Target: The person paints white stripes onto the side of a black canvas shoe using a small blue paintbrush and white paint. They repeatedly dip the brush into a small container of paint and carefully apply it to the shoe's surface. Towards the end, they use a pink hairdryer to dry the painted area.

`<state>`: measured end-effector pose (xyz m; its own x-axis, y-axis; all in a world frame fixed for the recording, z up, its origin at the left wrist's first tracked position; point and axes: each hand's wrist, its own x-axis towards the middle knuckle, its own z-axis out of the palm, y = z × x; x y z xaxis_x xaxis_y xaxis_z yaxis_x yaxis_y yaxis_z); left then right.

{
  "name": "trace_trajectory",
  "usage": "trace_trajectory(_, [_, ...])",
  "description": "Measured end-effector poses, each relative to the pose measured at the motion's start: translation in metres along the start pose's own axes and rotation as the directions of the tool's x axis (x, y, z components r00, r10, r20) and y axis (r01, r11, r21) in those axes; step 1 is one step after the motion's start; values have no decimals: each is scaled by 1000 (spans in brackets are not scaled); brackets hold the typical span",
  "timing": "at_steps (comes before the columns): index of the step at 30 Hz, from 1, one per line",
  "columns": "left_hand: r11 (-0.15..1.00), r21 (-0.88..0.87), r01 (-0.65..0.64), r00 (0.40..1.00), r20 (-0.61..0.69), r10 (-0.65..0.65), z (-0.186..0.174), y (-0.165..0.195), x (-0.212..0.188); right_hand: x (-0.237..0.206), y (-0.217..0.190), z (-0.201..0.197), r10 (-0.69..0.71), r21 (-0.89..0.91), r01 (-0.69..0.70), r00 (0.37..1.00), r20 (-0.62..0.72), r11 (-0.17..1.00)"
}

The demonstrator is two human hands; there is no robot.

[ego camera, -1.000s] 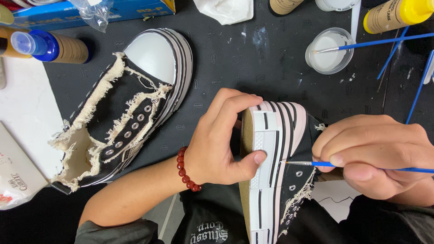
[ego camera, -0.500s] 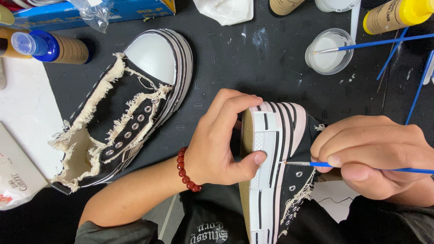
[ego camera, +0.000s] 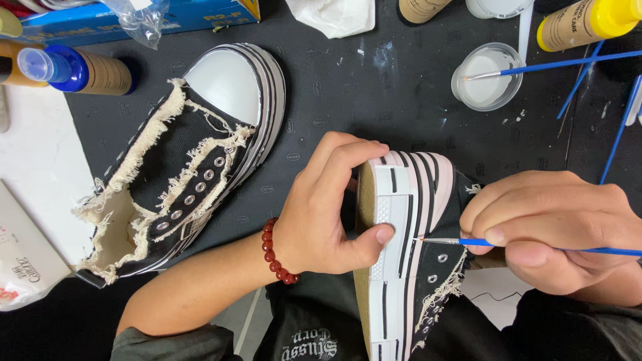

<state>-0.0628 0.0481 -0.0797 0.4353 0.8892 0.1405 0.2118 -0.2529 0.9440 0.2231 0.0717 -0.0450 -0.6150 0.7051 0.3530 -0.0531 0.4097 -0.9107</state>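
My left hand (ego camera: 328, 207), with a red bead bracelet at the wrist, grips a black and white striped sneaker (ego camera: 408, 220) tipped on its side, thumb pressed on the white sole wall. My right hand (ego camera: 555, 227) pinches a thin blue paintbrush (ego camera: 468, 242); its fine tip touches the white stripe of the sole beside my left thumb. A second matching sneaker (ego camera: 194, 160) with frayed cream edges and a white toe cap lies on the black mat to the left, untouched.
A small clear cup of white paint (ego camera: 487, 77) with a blue brush resting in it stands at upper right. Paint bottles: blue-capped (ego camera: 73, 70) upper left, yellow-capped (ego camera: 588, 23) upper right. More blue brushes (ego camera: 615, 127) lie at right. White paper (ego camera: 33, 174) covers the left edge.
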Motion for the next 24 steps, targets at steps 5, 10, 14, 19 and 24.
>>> trace_trajectory(5, [1000,7,-11,1000,-13,11,1,0,0,0,5,0,-49,16,50,998,-40,999])
trace_trajectory(10, [1000,6,-8,1000,-12,8,2,0,3,1,4,1,-51,5,52,994,-93,999])
trace_trajectory(14, [1000,11,-11,1000,-12,11,1,0,3,3,3,-1,-67,19,68,996,-63,997])
trace_trajectory(19, [1000,0,-12,1000,-12,12,2,0,5,5,3,-4,-49,8,50,997,-57,999])
trace_trajectory(24, [1000,5,-3,1000,-13,3,2,1,4,3,5,-2,-51,19,53,995,-88,998])
